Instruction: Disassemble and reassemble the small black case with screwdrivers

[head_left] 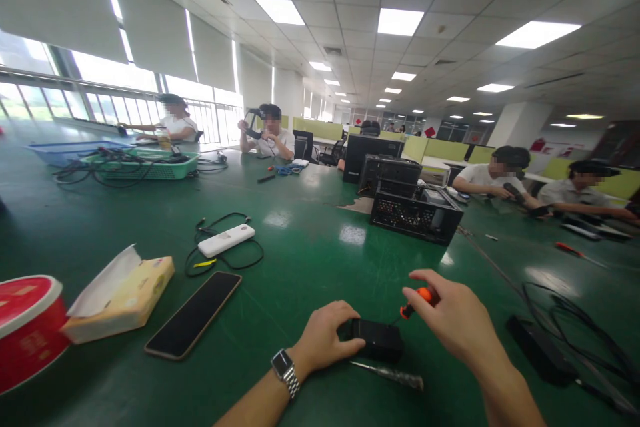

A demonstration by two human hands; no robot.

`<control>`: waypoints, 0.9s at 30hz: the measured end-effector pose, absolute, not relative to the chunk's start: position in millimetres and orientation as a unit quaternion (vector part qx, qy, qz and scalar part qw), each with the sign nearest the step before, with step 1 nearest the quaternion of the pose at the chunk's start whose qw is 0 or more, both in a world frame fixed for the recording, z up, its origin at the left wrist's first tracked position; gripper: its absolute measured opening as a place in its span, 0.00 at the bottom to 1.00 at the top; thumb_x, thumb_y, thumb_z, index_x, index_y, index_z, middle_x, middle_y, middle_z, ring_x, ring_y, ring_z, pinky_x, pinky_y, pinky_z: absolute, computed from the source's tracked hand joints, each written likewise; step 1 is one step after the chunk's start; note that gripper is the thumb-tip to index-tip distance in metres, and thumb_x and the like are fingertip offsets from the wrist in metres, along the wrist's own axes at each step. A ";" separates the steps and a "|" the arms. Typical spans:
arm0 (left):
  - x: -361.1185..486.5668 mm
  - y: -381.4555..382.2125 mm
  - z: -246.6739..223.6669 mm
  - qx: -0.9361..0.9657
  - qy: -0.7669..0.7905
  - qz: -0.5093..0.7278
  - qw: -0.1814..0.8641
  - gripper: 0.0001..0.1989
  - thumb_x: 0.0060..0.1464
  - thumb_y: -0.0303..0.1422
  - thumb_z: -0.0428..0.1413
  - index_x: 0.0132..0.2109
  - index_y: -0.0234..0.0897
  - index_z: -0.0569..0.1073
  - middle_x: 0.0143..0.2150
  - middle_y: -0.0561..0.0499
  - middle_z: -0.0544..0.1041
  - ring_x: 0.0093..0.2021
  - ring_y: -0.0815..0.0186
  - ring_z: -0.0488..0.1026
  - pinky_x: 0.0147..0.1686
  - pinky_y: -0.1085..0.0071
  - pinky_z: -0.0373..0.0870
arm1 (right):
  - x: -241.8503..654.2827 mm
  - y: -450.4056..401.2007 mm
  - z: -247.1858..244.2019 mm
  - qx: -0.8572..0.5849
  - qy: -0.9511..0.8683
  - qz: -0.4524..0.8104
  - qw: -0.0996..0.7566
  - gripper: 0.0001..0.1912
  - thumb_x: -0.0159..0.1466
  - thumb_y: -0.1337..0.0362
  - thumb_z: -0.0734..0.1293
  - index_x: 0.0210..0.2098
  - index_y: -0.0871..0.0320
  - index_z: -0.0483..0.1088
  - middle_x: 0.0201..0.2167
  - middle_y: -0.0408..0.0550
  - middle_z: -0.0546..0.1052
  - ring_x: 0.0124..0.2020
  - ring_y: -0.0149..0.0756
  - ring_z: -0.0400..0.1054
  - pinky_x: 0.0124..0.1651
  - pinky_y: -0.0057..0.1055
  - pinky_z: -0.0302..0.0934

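A small black box (378, 340) lies on the green table (300, 267) near its front. My left hand (329, 340), with a watch (283, 364) on the wrist, is closed on the box's left end. My right hand (453, 313) holds an orange and black screwdriver (425, 295), and the tool's shaft slants down to the box's top edge. In front of the box lies a second screwdriver (395, 375) with a clear, dark handle.
Left of my hands are a phone (195, 313), a tissue pack (125, 293), a red tub (30, 330) and a white power strip (227, 240). A black adapter (540, 350) with cables lies right. Computer cases (415, 213), baskets (150, 167) and several people are farther back.
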State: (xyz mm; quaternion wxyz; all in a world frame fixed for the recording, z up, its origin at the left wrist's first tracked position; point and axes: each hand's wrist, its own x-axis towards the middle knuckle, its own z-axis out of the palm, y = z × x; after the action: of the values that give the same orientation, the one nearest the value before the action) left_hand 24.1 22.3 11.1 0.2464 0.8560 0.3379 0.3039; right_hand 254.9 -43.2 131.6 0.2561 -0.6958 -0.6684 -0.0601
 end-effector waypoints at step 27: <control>24.8 24.0 9.8 0.860 0.329 0.314 0.231 0.15 0.48 0.37 0.63 0.44 0.39 0.76 0.43 0.50 0.77 0.43 0.61 0.74 0.42 0.70 0.69 | 253.9 -43.8 131.7 -0.694 -0.671 -0.048 0.258 0.16 0.60 0.51 0.63 0.42 0.50 0.75 0.32 0.44 0.79 0.30 0.40 0.72 0.29 0.32 0.60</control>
State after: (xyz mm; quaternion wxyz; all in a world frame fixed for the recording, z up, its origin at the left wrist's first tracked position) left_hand 24.8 24.0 9.8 0.2314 0.8598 0.3294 0.3142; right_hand 253.9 -43.8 131.7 0.2581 -0.6937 -0.6707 -0.0479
